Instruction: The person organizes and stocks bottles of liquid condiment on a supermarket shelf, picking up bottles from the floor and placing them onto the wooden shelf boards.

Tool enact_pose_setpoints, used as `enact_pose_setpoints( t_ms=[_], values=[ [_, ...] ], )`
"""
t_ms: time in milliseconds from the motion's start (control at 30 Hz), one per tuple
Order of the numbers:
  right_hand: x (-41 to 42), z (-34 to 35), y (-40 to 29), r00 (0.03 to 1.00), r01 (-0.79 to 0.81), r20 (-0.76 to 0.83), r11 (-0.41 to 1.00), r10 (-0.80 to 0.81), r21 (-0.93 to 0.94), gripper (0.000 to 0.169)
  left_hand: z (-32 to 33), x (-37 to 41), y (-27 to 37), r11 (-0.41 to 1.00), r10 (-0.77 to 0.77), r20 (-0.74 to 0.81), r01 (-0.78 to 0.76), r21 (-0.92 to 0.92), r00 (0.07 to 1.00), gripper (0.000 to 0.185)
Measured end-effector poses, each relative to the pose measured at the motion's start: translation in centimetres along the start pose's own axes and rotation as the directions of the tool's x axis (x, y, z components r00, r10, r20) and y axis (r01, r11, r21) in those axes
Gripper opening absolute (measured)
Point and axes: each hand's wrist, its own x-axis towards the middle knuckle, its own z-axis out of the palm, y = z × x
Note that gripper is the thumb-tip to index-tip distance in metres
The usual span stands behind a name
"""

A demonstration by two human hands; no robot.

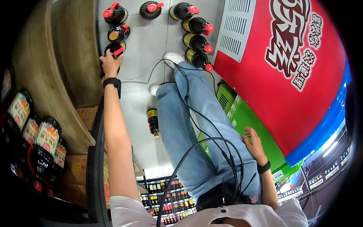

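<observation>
My left hand (111,64) reaches out to the left and grips a dark sauce bottle (114,48) with a red handle, at the end of a row along the shelf base. Partly hidden under that hand is another dark bottle. Just beyond stands a dark bottle with an amber cap (118,33), then a red-capped bottle (115,14). My right hand (253,144) holds nothing; its fingers are loosely bent and apart, by my thigh and the green panel (265,139). A small dark bottle with a yellow label (153,122) is on the floor beside my leg.
Several red-capped bottles (197,42) line the right side of the tiled floor (144,65), with another bottle (151,10) at the far end. A red chest cabinet (283,93) stands right. Black cables (204,113) cross my legs. Left are wooden shelf boards (68,85) and labelled bottles (48,136).
</observation>
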Motion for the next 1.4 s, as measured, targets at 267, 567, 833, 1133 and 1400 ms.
enact_pose_setpoints(
  t_ms=[267, 567, 833, 1133, 1400],
  values=[
    [0.2, -1.8, -0.8, 1.000, -0.009, -0.027, 0.998, 0.011, 0.069, 0.033, 1.5, -0.7, -0.7, 0.937, 0.201, 0.040, -0.204, 0.283, 0.979, 0.043],
    [0.8, -6.3, -4.3, 0.958, 0.251, -0.149, 0.967, -0.243, 0.041, 0.031, -0.9, -7.4, 3.0, 0.987, 0.154, -0.124, -0.157, -0.017, 0.980, 0.038],
    [-2.5, -15.5, -16.6, 0.762, 0.595, -0.402, 0.794, -0.508, 0.126, 0.041, -22.2, -27.0, 12.8, 0.939, 0.160, -0.135, -0.193, -0.284, 0.978, 0.041],
    [-11.2, -20.3, -24.9, 0.257, 0.964, -0.178, 0.264, -0.950, -0.019, 0.059, -50.0, -51.2, 18.7, 0.844, -0.013, -0.540, -0.281, -0.458, 0.841, 0.028],
    [-25.7, -27.4, -33.7, -0.388, 0.916, -0.024, -0.388, -0.921, 0.105, 0.101, -65.6, -65.9, 22.8, 0.935, 0.293, -0.832, -0.322, 0.148, 0.471, 0.016]
  ],
)
